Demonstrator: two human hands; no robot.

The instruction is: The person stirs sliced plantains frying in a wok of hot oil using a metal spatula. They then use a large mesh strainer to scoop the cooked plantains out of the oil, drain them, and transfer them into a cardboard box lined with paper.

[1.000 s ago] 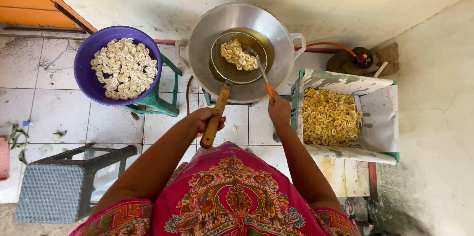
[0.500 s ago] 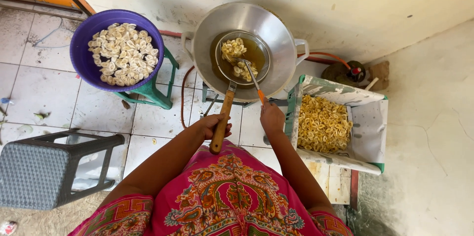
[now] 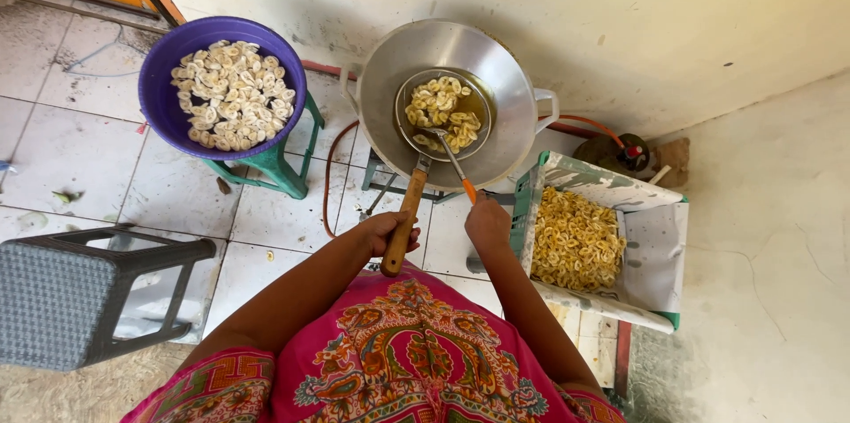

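Observation:
My left hand grips the wooden handle of a round wire skimmer that rests in the oil of a large metal wok. Pale chip slices lie in the skimmer. My right hand holds a thin orange-handled metal utensil whose tip reaches in among those slices.
A purple basin of raw white slices sits on a green stool at the left. To the right, a paper-lined green crate holds fried yellow chips. A grey stool stands at the lower left. An orange hose and a gas regulator are near the wall.
The view has shifted slightly. The skimmer with the slices has lowered into the oil, and the thin utensil has moved in among the slices.

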